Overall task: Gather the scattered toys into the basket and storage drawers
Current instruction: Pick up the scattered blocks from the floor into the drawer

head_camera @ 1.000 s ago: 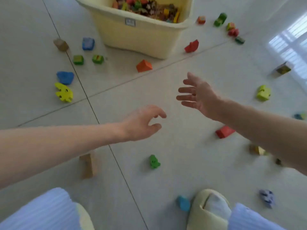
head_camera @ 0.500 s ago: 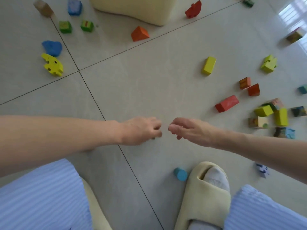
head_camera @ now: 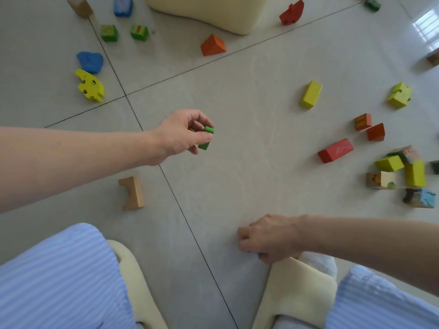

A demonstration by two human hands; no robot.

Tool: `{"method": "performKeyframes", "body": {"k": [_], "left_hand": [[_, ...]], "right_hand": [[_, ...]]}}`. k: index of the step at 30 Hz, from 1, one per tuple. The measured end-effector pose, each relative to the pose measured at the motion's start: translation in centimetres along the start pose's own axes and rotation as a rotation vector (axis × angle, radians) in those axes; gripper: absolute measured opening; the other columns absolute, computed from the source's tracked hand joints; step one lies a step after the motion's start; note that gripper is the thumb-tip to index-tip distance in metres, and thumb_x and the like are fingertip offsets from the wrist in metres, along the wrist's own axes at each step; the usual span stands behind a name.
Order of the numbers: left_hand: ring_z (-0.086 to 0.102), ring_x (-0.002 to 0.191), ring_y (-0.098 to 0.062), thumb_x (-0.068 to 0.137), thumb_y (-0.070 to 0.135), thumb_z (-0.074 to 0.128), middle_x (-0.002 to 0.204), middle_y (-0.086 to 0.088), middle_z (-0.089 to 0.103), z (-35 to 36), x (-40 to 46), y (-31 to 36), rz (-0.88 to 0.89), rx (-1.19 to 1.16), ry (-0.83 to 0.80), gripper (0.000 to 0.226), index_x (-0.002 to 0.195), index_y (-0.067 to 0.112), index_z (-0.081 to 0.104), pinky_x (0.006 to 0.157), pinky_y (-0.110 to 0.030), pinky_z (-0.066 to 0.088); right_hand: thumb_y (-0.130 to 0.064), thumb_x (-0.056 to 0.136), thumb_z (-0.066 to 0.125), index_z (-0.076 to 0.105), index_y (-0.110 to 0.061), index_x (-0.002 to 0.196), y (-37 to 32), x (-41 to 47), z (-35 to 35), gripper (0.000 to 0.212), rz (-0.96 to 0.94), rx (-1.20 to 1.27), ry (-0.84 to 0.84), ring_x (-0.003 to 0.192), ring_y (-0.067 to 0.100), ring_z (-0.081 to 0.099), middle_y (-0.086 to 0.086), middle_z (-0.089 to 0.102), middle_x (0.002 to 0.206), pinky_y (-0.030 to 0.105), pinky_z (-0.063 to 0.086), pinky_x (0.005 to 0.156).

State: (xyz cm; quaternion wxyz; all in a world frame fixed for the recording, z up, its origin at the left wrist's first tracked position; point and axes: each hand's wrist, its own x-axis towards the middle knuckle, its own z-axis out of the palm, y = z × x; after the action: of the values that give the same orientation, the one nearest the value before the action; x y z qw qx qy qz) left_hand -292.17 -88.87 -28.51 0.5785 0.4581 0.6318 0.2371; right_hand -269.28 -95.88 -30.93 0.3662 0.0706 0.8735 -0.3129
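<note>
Left hand (head_camera: 183, 131) is above the floor (head_camera: 249, 129), fingers curled, pinching a small green toy (head_camera: 206, 137) between thumb and fingertips; the toy is off the floor, mid-frame. Right hand (head_camera: 270, 237) is low, just in front of the right slipper (head_camera: 294, 288), fingers curled down onto something small with a hint of blue at the fingertips; can't tell what it is or whether it's actually gripped. Basket (head_camera: 209, 13) sits at top centre, only its pale yellow base in view. Near it: orange wedge (head_camera: 212, 45), red piece (head_camera: 291, 13), two green cubes (head_camera: 123, 33), blue blob (head_camera: 90, 62), yellow animal (head_camera: 90, 86) just below the blob. Wooden arch (head_camera: 131, 193) lies under the left forearm, beside a tile seam. To the right: yellow block (head_camera: 311, 94), yellow puzzle piece (head_camera: 400, 95), long red block (head_camera: 335, 150), two orange blocks (head_camera: 369, 127), then a cluster of yellow and picture blocks (head_camera: 403, 176) touching each other at the right edge. Striped blue trouser legs (head_camera: 59, 279) fill the bottom corners.
</note>
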Motion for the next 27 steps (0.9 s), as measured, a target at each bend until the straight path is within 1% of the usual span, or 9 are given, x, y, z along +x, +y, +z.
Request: {"method": "performKeyframes", "body": {"k": [3, 7, 10, 12, 15, 18, 21, 25, 27], "left_hand": [[0.05, 0.065, -0.012, 0.087, 0.0, 0.058, 0.081, -0.004, 0.055, -0.9, -0.4, -0.1, -0.02, -0.01, 0.048, 0.019, 0.081, 0.018, 0.056, 0.046, -0.013, 0.044], [0.056, 0.064, -0.012, 0.091, 0.004, 0.051, 0.083, -0.007, 0.062, -3.5, -0.6, 0.3, -0.096, -0.205, 0.176, 0.017, 0.079, 0.016, 0.053, 0.045, -0.017, 0.038], [0.06, 0.048, -0.01, 0.092, 0.006, 0.043, 0.074, -0.007, 0.062, -6.3, -0.9, 0.8, -0.17, -0.521, 0.305, 0.016, 0.079, 0.012, 0.051, 0.042, -0.018, 0.036], [0.059, 0.043, -0.009, 0.092, 0.008, 0.041, 0.066, -0.005, 0.064, -8.3, -1.5, 0.8, -0.192, -0.677, 0.377, 0.016, 0.079, 0.011, 0.05, 0.041, -0.015, 0.037], [0.059, 0.043, -0.008, 0.093, 0.01, 0.039, 0.066, -0.005, 0.063, -10.8, -2.6, 0.3, -0.19, -0.764, 0.452, 0.019, 0.078, 0.012, 0.049, 0.044, -0.016, 0.04], [0.059, 0.045, -0.007, 0.094, 0.01, 0.037, 0.076, -0.007, 0.059, -13.0, -3.5, -0.9, -0.194, -0.81, 0.497, 0.016, 0.086, 0.01, 0.051, 0.047, -0.018, 0.042], [0.06, 0.055, -0.011, 0.093, 0.008, 0.034, 0.077, -0.008, 0.057, -14.6, -3.8, -2.2, -0.204, -0.898, 0.524, 0.018, 0.086, 0.008, 0.051, 0.048, -0.018, 0.045], [0.051, 0.061, -0.016, 0.087, 0.008, 0.031, 0.069, -0.006, 0.05, -16.1, -3.3, -3.5, -0.229, -0.97, 0.562, 0.022, 0.071, 0.012, 0.047, 0.054, -0.024, 0.042], [0.046, 0.054, -0.015, 0.087, 0.016, 0.041, 0.065, -0.003, 0.049, -16.9, -2.2, -4.3, -0.253, -0.724, 0.633, 0.019, 0.069, 0.016, 0.045, 0.048, -0.022, 0.035]], "right_hand": [[-0.011, 0.082, 0.052, 0.06, -0.013, 0.102, 0.0, 0.9, -2.8, 0.022, 0.161, 0.428, 0.206, 0.086, 0.023, 0.057, 0.001, 0.058, 0.099, 0.023, 0.039, 0.071], [-0.003, 0.082, 0.041, 0.058, -0.022, 0.079, -0.4, 3.7, -8.9, 0.026, 0.344, 0.776, 0.538, 0.051, 0.008, 0.047, -0.009, 0.047, 0.057, 0.011, 0.037, 0.044], [-0.01, 0.086, 0.047, 0.056, -0.02, 0.112, -2.2, 6.8, -12.0, 0.03, 0.212, 0.498, 0.588, 0.068, 0.015, 0.049, -0.007, 0.051, 0.074, 0.024, 0.044, 0.063], [-0.028, 0.087, 0.057, 0.04, -0.026, 0.133, -3.7, 9.2, -12.8, 0.049, 0.132, 0.293, 0.477, 0.093, 0.022, 0.055, -0.002, 0.051, 0.112, 0.031, 0.045, 0.074], [-0.045, 0.078, 0.068, 0.015, -0.03, 0.145, -5.2, 12.6, -12.8, 0.087, 0.11, 0.076, 0.382, 0.11, 0.031, 0.055, 0.002, 0.019, 0.148, 0.035, 0.044, 0.076], [-0.043, 0.072, 0.074, 0.009, -0.031, 0.146, -6.1, 15.0, -12.3, 0.1, 0.113, -0.036, 0.353, 0.112, 0.034, 0.055, 0.005, 0.007, 0.151, 0.04, 0.047, 0.081], [-0.034, 0.081, 0.067, 0.024, -0.028, 0.141, -5.9, 16.5, -12.7, 0.074, 0.119, -0.062, 0.402, 0.105, 0.035, 0.057, 0.007, 0.021, 0.143, 0.039, 0.045, 0.073], [-0.029, 0.079, 0.064, 0.041, -0.023, 0.129, -4.1, 16.7, -16.1, 0.056, 0.156, 0.392, 0.676, 0.097, 0.023, 0.056, 0.003, 0.046, 0.117, 0.033, 0.047, 0.077], [-0.022, 0.077, 0.069, 0.044, -0.022, 0.126, -2.8, 15.8, -19.0, 0.055, 0.175, 0.85, 0.811, 0.085, 0.018, 0.055, 0.003, 0.055, 0.102, 0.032, 0.049, 0.075]]}}
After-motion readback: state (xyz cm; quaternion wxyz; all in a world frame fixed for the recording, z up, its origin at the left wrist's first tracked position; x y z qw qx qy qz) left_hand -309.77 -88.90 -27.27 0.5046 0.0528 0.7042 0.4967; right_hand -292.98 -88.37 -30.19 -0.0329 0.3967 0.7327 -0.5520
